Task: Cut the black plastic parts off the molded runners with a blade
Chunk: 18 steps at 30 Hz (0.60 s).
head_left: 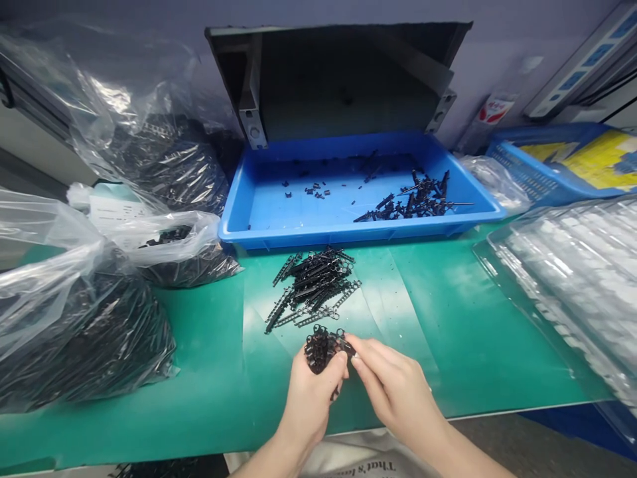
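Near the front edge of the green mat, my left hand [314,392] is closed around a bunch of black plastic parts [317,350], whose ring-shaped ends stick up above the fingers. Thumb and fingers of my right hand [393,378] pinch one black plastic part [348,345] at the right side of that bunch. The two hands almost touch. Just beyond them lies a loose pile of long, narrow black plastic parts [318,282], some with ladder-like slots and rings. Fingers hide the lower ends of the held parts.
A blue tray [318,234] holding black pieces stands behind the pile, under a dark chute [343,86]. Clear bags of black parts [89,325] crowd the left. Clear plastic trays [572,285] are stacked right, below a blue basket [522,166]. A bottle [492,113] stands behind.
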Tool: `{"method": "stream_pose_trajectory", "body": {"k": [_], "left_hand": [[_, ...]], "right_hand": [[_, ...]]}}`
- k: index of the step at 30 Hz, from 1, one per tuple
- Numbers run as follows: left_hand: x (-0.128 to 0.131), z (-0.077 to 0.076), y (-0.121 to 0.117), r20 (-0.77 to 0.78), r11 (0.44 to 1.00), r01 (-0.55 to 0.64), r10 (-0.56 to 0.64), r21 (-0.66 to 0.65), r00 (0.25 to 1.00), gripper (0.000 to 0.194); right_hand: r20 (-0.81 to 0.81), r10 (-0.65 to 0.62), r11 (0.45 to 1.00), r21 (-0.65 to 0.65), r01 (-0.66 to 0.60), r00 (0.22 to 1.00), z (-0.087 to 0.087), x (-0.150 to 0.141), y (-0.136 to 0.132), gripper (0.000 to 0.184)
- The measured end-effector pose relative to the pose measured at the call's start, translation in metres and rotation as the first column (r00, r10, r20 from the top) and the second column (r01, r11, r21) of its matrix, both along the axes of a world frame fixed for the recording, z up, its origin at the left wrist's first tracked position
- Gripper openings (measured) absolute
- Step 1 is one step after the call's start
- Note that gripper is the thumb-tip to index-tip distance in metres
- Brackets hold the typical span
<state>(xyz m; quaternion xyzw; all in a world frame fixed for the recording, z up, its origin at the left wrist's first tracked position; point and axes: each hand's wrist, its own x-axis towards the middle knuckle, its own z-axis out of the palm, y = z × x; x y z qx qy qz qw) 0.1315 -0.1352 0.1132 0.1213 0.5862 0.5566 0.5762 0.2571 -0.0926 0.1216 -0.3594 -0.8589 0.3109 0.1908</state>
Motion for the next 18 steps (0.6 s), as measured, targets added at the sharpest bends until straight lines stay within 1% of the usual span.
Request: {"method": "stream_pose_trajectory", "body": {"k": [3,4,5,8,11,13,15,16,18], "left_hand": [[-0.007,0.005,0.0,0.035,0.999,-0.052,0.052,0.013,0.998,0.03],[-0.01,0.006,-0.001,0.049,0.998,-0.06,0.059,0.015,0.997,0.034],[-0.014,0.006,-0.002,0.066,0.998,-0.064,0.063,0.012,0.996,0.037],[-0.022,0.004,-0.005,0.132,0.999,-0.041,0.043,-0.018,0.99,0.043],[-0.026,0.004,-0.007,0.186,0.999,-0.033,0.034,-0.008,0.982,0.043],[-0.029,0.006,-0.006,0.205,0.999,-0.052,0.049,0.011,0.977,0.043],[-0.034,0.009,-0.003,0.202,0.997,-0.071,0.063,0.031,0.977,0.044],[-0.037,0.009,-0.001,0.191,0.997,-0.066,0.057,0.037,0.98,0.043],[-0.041,0.007,0.002,0.159,0.999,-0.017,0.009,0.046,0.987,0.038]], "right_hand": [[0.099,0.052,0.998,0.011,-0.054,0.994,-0.004,0.0,0.024,0.033],[0.176,0.023,1.0,0.018,-0.026,0.984,-0.006,-0.001,0.036,0.034],[0.22,-0.014,1.0,0.028,0.008,0.975,-0.007,-0.002,0.049,0.034],[0.294,-0.077,0.996,0.058,0.063,0.953,-0.012,-0.007,0.088,0.033],[0.342,-0.037,0.999,0.048,0.022,0.939,-0.017,-0.009,0.113,0.023],[0.345,0.015,0.999,0.03,-0.027,0.938,-0.018,-0.005,0.119,0.017],[0.326,0.067,0.997,0.005,-0.073,0.943,-0.013,0.003,0.118,0.013],[0.31,0.09,0.996,-0.01,-0.091,0.947,-0.008,0.007,0.116,0.011],[0.272,0.126,0.992,-0.044,-0.118,0.954,0.005,0.015,0.107,0.009]]}}
